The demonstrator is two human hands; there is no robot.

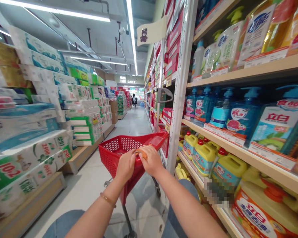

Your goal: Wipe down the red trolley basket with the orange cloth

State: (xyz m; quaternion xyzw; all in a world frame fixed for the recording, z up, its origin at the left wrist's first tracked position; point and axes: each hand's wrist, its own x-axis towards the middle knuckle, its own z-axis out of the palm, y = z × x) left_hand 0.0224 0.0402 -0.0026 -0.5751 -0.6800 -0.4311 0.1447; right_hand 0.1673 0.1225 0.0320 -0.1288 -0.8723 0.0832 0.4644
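Note:
A red plastic shopping cart (110, 160) with a perforated basket stands in front of me, tilted in view, on metal legs and casters. Both hands are at its near end. My left hand (125, 166) is closed on the handle, a bracelet around that wrist. Right beside it, my right hand (151, 161) wraps the same handle. An orange piece (141, 152) shows between the hands at the handle; I cannot make out whether it is part of the cart. The fingertips are partly hidden behind the handle.
On the right, a shelf rack (250, 67) holds blue pump bottles (243, 110) and yellow detergent jugs (205, 158), very near the cart. Stacked tissue packs (32, 155) line the left on low wooden platforms (84, 155). The tiled aisle (129, 122) runs ahead toward a distant person (134, 99).

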